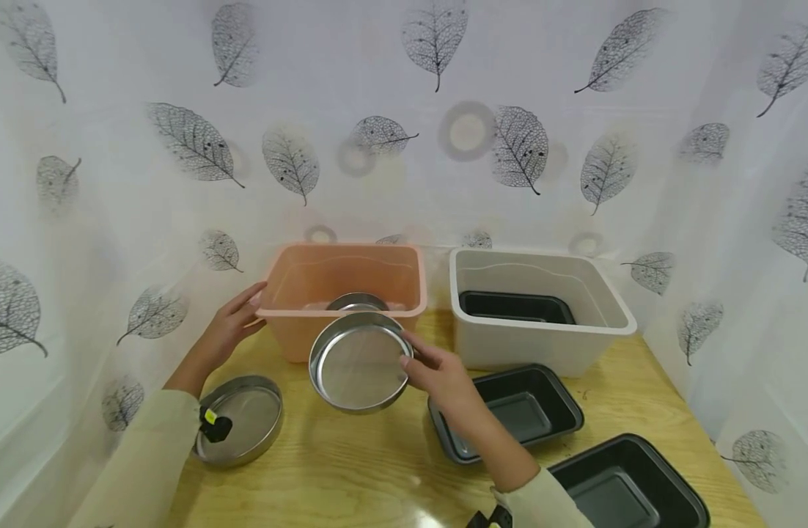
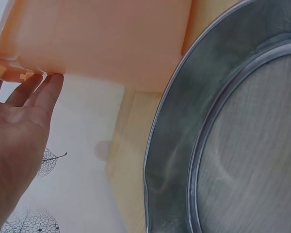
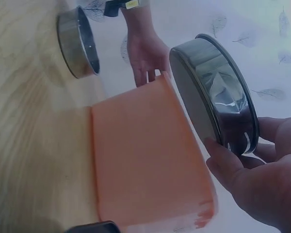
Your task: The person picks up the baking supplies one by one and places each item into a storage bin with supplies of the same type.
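My right hand (image 1: 437, 370) pinches a round metal sieve (image 1: 361, 363) by its right side, thumb on one face and fingers behind. The sieve is tilted, just in front of the peach plastic bin (image 1: 344, 315). In the right wrist view its shiny side wall (image 3: 228, 92) faces the camera. At the bin's left front corner, my left hand (image 1: 229, 330) holds the rim, fingertips under the lip in the left wrist view. A second sieve (image 1: 358, 301) lies inside the bin, partly hidden by the front wall. Another sieve (image 1: 245, 422) rests on the table below my left forearm.
A cream bin (image 1: 542, 345) stands to the right with a dark loaf pan (image 1: 516, 306) inside. Two more dark loaf pans lie on the wooden table (image 1: 311, 469), one pan (image 1: 519, 411) behind my right forearm, one pan (image 1: 631, 484) nearer the front. A leaf-print curtain (image 1: 391, 198) surrounds the table.
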### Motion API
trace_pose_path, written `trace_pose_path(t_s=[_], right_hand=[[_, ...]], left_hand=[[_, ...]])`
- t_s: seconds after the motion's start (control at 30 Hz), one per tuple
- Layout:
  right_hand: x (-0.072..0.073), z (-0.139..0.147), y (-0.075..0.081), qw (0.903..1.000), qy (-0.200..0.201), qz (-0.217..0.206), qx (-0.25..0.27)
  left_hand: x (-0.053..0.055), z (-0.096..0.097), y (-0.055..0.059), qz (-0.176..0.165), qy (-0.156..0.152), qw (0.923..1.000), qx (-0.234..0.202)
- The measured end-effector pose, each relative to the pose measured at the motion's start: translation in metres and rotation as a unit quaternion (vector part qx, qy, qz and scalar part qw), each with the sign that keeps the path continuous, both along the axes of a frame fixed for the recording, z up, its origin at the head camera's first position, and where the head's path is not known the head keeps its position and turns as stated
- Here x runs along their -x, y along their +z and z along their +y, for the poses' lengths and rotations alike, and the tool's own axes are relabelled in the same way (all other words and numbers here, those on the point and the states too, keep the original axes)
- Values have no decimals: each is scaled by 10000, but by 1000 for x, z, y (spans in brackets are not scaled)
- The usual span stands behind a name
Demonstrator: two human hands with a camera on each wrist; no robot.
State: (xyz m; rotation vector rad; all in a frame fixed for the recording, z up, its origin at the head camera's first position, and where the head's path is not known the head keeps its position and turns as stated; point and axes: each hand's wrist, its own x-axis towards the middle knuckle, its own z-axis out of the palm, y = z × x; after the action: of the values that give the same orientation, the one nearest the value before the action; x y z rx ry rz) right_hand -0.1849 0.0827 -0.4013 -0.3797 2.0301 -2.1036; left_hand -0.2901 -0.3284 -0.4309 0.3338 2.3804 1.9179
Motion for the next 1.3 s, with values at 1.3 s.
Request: trace_pose_path(t_s=[1.3], right_hand=[[112, 1, 41, 9997, -109, 5, 229]], left_hand=[[-3, 4, 3, -163, 20, 9998, -100]])
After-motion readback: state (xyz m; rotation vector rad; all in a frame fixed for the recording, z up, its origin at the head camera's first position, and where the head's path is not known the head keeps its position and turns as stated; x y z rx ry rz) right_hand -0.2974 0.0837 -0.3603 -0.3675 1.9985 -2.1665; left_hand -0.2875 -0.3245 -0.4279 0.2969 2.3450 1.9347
